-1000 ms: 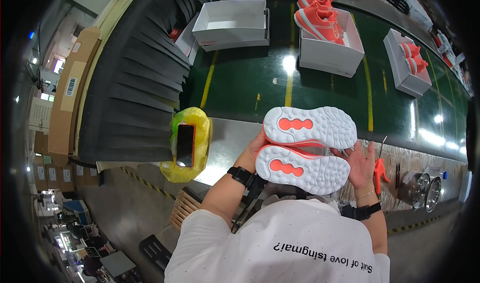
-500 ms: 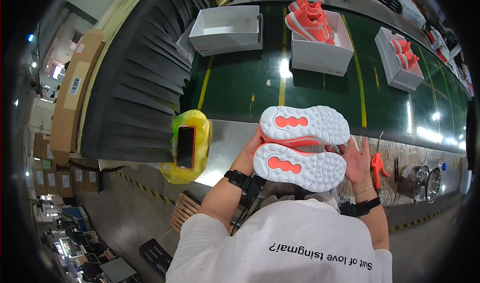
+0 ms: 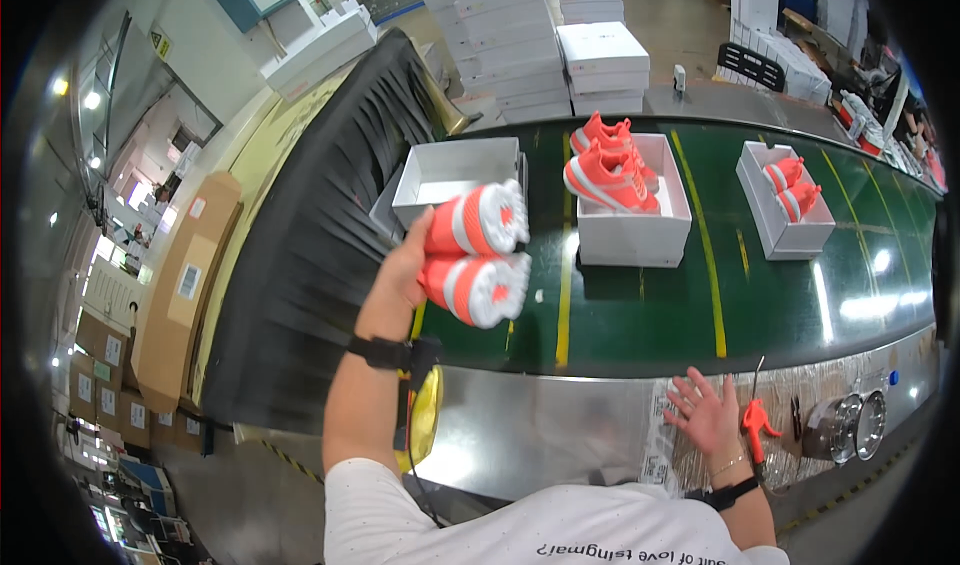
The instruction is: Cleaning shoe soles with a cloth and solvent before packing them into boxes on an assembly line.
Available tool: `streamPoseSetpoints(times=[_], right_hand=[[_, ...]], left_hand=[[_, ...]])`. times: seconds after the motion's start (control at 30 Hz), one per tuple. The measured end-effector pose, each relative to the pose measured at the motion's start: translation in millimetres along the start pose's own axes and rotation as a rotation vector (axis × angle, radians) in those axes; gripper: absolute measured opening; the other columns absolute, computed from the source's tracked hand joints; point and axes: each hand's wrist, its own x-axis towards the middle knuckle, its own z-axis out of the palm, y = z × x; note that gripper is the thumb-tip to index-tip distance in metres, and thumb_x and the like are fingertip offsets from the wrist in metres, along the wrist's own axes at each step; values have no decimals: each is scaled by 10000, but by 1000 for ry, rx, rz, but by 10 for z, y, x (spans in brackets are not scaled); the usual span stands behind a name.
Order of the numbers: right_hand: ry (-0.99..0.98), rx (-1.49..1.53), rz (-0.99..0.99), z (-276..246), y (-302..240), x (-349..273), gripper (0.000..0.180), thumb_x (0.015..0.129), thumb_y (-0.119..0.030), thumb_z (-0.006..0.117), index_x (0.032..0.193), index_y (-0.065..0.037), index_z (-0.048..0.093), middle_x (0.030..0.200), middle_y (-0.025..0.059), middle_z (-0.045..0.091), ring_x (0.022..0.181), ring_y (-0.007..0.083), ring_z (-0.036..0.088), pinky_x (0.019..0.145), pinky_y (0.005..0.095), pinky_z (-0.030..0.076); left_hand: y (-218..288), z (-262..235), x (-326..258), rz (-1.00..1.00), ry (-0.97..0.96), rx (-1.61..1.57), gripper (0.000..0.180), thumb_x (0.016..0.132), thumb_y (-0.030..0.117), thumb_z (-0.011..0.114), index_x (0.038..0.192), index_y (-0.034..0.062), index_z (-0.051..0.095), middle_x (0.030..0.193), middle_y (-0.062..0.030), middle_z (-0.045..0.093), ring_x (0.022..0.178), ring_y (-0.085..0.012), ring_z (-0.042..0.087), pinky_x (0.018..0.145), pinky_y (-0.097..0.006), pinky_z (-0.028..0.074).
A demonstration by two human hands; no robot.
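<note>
My left hand (image 3: 406,265) is closed around a pair of coral sneakers (image 3: 462,287) with white soles, held in the air. They hang just in front of an open white shoebox (image 3: 455,160) on the green conveyor belt (image 3: 640,315) and hide part of it. Palm up with fingers spread, my right hand (image 3: 708,415) holds nothing over the plastic-wrapped bench edge. An orange-handled tool (image 3: 756,430) lies close to its right. Behind the left forearm, a yellow plastic-covered bundle (image 3: 425,420) is partly hidden.
Coral shoes (image 3: 612,170) rest on a second white box (image 3: 632,237); farther right stands another shoebox (image 3: 785,235) with coral shoes. White boxes are stacked (image 3: 500,45) beyond the belt. A black curtain (image 3: 300,255) borders the left. Round metal containers (image 3: 840,430) sit right.
The sneakers, earlier held soles up in both hands, are now in my left hand, carried left and forward. My right hand has let go of them. The view has tilted up.
</note>
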Motion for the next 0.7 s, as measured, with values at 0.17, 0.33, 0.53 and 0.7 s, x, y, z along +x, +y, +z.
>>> streamPoseSetpoints(times=[0.17,0.33,0.53,0.7], right_hand=[[129,26,-29,-173,-44,-5,713,881,-650,274,1287,-87,436,1214,135,503,1087,299,481,925,515,377],[283,51,-46,-303,-72,9,711,869,-658,300,1246,-76,457,1165,132,531,1056,303,503,909,523,385],[394,143,-92,-294,-106,151,690,880,-634,308,1198,-51,496,1115,170,558,1004,352,537,885,557,409],[396,178,-96,-371,-192,178,701,895,-619,281,1200,-26,498,1131,195,564,1014,363,545,891,545,417]], left_hand=[[741,153,945,124,26,234,488,883,385,560,1184,6,500,1130,-114,598,1004,-227,598,860,-367,484],[868,-58,2317,385,269,696,532,863,425,567,1109,-47,557,978,-131,627,801,-180,611,699,-361,490],[134,-113,3543,307,407,1289,541,827,413,562,1090,-60,575,948,-176,632,845,-264,613,713,-369,464],[-366,1,3760,289,238,1222,536,790,343,634,1140,-53,541,1152,-210,581,1057,-317,575,902,-368,429]])
